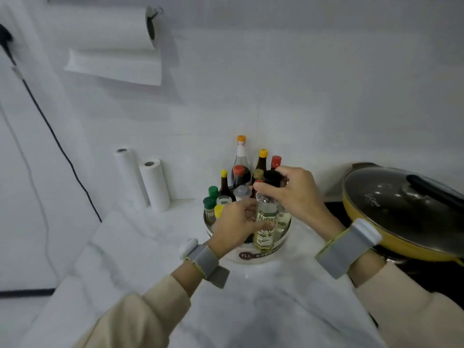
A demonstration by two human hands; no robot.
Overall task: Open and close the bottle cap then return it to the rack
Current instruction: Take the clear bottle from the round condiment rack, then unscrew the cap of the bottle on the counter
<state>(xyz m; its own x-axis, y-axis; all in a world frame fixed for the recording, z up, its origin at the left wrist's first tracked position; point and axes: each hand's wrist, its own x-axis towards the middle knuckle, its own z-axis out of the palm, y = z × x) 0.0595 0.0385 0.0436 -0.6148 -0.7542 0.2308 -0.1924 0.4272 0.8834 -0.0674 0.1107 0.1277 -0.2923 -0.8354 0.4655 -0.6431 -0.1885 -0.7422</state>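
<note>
A clear bottle [264,223] of pale yellow liquid with a green and white label stands upright at the front of the round white rack [272,252], low over its rim. My left hand [237,228] is wrapped around the bottle's body from the left. My right hand [296,194] comes from the right and pinches the bottle's top with thumb and fingers, hiding the cap. Whether the bottle rests on the rack or is held just above it, I cannot tell.
Several sauce and spice bottles [241,169] with red, yellow and green caps fill the rack behind. A yellow pan with a glass lid [406,204] sits on the stove at right. Two paper rolls [154,184] stand at left by the wall. White counter [251,302] lies in front.
</note>
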